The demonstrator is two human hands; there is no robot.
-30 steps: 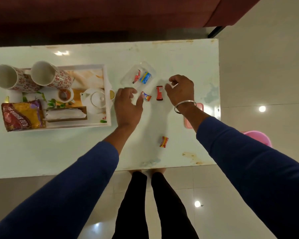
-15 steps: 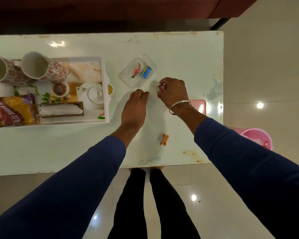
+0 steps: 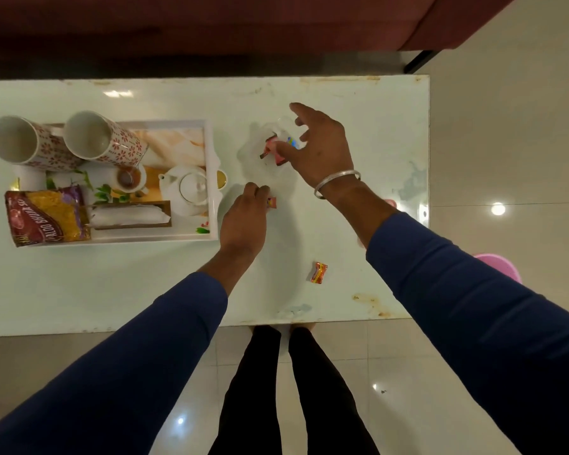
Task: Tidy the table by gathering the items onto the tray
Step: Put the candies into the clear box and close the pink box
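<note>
My right hand [image 3: 322, 152] hovers over a clear plastic container [image 3: 253, 159], fingers spread, thumb tip touching a red candy [image 3: 279, 160] inside it. A second reddish candy [image 3: 266, 150] and a blue one [image 3: 292, 141] also lie in the container. My left hand [image 3: 243, 221] rests on the table below the container, its curled fingertips pinching a small orange candy [image 3: 272, 201]. Another orange-red candy [image 3: 319, 272] lies loose near the table's front edge. The white tray [image 3: 213, 205] sits to the left.
The tray holds two floral mugs [image 3: 105, 142], a white teapot [image 3: 188, 188], a small cup [image 3: 128, 178], a tissue box [image 3: 128, 218] and a snack packet [image 3: 46, 216]. A pink bucket [image 3: 503, 266] stands on the floor at right. A dark red sofa [image 3: 211, 27] lies beyond the table.
My right hand picked up the red candy, carried it up over the clear container and spread its fingers. My left hand closed its fingertips on the small orange candy.
</note>
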